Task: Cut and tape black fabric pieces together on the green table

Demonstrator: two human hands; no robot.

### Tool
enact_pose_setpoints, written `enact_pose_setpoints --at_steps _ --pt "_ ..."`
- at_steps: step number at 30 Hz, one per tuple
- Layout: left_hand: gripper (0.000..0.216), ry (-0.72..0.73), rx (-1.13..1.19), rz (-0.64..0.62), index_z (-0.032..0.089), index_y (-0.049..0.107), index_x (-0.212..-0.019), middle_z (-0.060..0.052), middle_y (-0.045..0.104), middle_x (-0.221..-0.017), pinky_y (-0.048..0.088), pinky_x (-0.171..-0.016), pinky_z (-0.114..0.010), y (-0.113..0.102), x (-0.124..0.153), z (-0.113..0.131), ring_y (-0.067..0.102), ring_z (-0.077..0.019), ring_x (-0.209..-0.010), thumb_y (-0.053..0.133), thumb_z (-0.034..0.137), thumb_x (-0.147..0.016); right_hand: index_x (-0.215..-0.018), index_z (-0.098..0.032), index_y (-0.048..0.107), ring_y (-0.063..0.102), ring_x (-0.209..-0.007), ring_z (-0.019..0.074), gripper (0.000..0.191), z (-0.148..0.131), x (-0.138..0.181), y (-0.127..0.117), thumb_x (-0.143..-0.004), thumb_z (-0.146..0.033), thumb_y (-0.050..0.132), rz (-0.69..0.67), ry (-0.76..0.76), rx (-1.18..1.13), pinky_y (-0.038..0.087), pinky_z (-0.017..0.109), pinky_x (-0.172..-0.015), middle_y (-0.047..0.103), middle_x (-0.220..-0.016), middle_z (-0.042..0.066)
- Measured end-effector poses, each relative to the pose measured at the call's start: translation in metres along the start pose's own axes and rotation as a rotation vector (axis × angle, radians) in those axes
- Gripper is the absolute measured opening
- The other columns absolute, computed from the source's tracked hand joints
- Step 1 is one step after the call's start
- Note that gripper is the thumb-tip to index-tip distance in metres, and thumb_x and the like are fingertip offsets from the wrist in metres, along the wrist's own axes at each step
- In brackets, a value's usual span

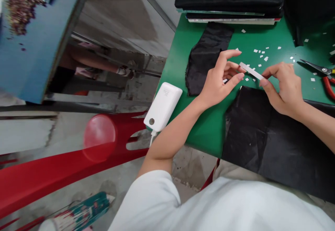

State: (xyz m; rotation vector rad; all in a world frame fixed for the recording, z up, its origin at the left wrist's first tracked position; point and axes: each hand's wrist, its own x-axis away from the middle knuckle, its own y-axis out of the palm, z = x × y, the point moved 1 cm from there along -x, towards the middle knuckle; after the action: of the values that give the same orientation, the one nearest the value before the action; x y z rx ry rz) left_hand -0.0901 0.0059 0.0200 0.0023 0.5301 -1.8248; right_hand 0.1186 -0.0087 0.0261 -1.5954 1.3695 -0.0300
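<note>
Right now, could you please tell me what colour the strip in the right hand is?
The strip is white, clearest in the head view.

White scraps (pixel 266 59), black cloth (pixel 243 133) on green tabletop (pixel 205 131)

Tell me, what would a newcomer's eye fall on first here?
Probably the narrow white strip pinched in the right hand above the green tabletop, with the left hand, thumb and forefinger apart, at its other end. Small white bits scattered beyond the hands stand out next. Then comes the white power bank at the tabletop's edge beside the left forearm.
</note>
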Motion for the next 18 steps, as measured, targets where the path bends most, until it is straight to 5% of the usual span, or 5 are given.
enact_pose_setpoints --at_steps 7,18 --pt "0.047 0.16 -0.058 -0.005 0.03 0.043 -0.135 -0.007 0.067 -0.124 0.06 -0.084 -0.034 0.0014 0.0001 0.0006 0.068 -0.0231 -0.115 0.045 0.058 -0.098 -0.092 -0.024 0.054 0.064 -0.076 0.0242 0.003 -0.0013 -0.0005 0.0013 -0.093 -0.022 0.054 -0.02 -0.115 -0.041 0.048 0.043 -0.074 0.069 -0.081 0.004" --pt "0.047 -0.017 -0.1 0.043 0.031 0.046 -0.133 -0.005 0.07 -0.118 0.059 -0.089 -0.038 0.0015 0.0047 0.0069 0.068 -0.0234 -0.114 0.057 0.053 -0.094 -0.092 -0.022 0.06 0.065 -0.078 0.0247 0.009 -0.0013 -0.0012 0.004 -0.092 -0.026 0.051 -0.102 -0.096 -0.007 0.05 0.042 -0.075 0.071 -0.085 0.006"
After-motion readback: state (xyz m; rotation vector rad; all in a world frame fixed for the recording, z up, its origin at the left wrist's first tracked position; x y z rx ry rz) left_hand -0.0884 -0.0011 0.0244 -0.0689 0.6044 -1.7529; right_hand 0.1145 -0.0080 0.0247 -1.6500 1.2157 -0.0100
